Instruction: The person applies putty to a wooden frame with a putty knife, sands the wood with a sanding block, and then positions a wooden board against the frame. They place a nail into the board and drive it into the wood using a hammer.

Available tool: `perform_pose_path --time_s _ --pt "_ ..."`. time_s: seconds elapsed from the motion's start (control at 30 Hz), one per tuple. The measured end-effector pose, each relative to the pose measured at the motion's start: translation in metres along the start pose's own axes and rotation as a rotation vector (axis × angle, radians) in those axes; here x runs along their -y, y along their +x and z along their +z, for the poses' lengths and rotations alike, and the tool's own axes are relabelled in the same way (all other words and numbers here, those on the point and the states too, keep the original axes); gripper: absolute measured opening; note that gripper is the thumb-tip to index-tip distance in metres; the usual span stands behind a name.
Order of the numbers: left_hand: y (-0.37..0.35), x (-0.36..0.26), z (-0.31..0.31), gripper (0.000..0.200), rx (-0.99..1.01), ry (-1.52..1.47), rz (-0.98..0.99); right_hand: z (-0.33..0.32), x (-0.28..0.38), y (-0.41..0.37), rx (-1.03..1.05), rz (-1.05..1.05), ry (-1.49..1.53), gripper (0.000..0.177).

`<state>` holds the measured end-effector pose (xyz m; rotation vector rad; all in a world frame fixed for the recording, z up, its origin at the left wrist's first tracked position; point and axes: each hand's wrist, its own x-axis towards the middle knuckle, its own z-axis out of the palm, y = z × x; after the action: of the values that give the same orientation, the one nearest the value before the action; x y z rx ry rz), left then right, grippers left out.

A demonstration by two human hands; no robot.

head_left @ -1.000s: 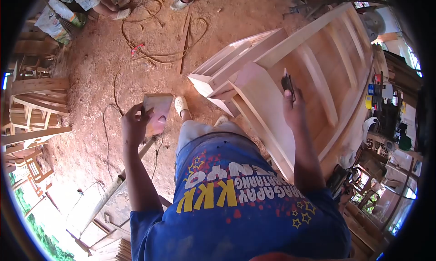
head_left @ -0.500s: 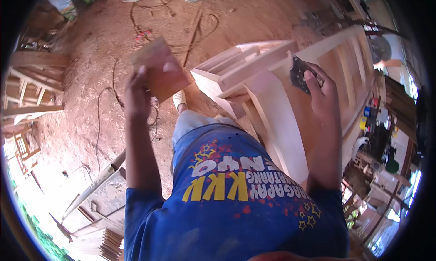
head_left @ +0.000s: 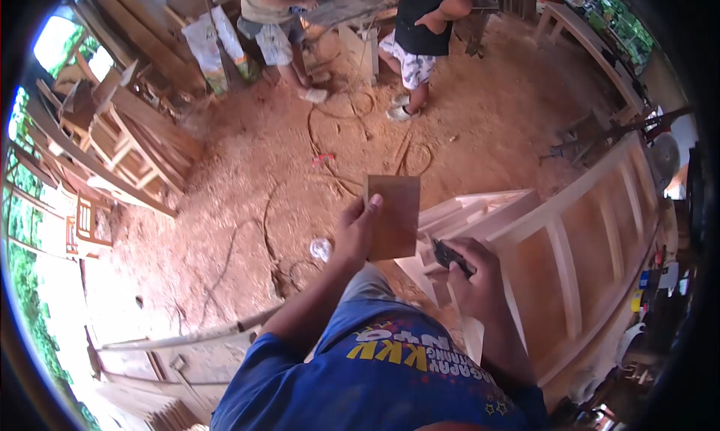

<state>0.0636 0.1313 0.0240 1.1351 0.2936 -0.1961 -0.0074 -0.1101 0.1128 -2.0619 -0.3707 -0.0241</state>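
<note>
My left hand (head_left: 356, 232) is closed on the left edge of a flat brown rectangular board (head_left: 395, 217), its thumb lying on the face. To the right of the board, my right hand (head_left: 475, 275) grips a dark, thin piece (head_left: 453, 257) that looks like folded sandpaper; its tip is near the board's lower right corner, with a small gap between. Below and beyond my right hand is a pale wooden frame (head_left: 487, 213) on the ground.
A large panelled wooden piece (head_left: 544, 270) leans at the right. Two people stand at the top, one in a dark shirt (head_left: 421, 26), one in a light shirt (head_left: 262, 3). Cords (head_left: 337, 116) lie on the dirt floor. Wooden frames (head_left: 124, 150) stack at the left.
The view has tilted up, bringing the two people into sight. My hands have come closer together, and the board has turned more upright and nearer the dark piece.
</note>
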Motion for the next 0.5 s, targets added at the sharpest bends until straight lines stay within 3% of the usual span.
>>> perform_pose_path --time_s 0.03,0.13,0.2,0.27,0.33,0.5 --pt "0.008 -0.002 0.002 0.039 0.018 -0.018 0.004 0.006 0.002 0.005 -0.036 -0.066 -0.071 0.038" --pt "0.047 -0.022 0.008 0.042 0.126 -0.157 -0.110 0.028 0.002 0.020 -0.121 0.055 0.100 0.039" --pt "0.089 -0.036 0.004 0.046 0.209 -0.241 -0.229 0.046 0.001 0.034 -0.258 0.259 0.362 0.043" --pt "0.129 -0.064 0.001 0.051 0.317 -0.135 -0.315 0.063 0.004 0.050 -0.434 0.427 0.610 0.043" --pt "0.148 -0.064 -0.009 0.056 0.333 -0.057 -0.410 0.075 0.014 0.062 -0.453 0.465 0.551 0.040" --pt "0.181 -0.086 0.005 0.061 0.435 0.195 -0.386 0.092 0.027 0.084 -0.512 0.346 0.155 0.031"
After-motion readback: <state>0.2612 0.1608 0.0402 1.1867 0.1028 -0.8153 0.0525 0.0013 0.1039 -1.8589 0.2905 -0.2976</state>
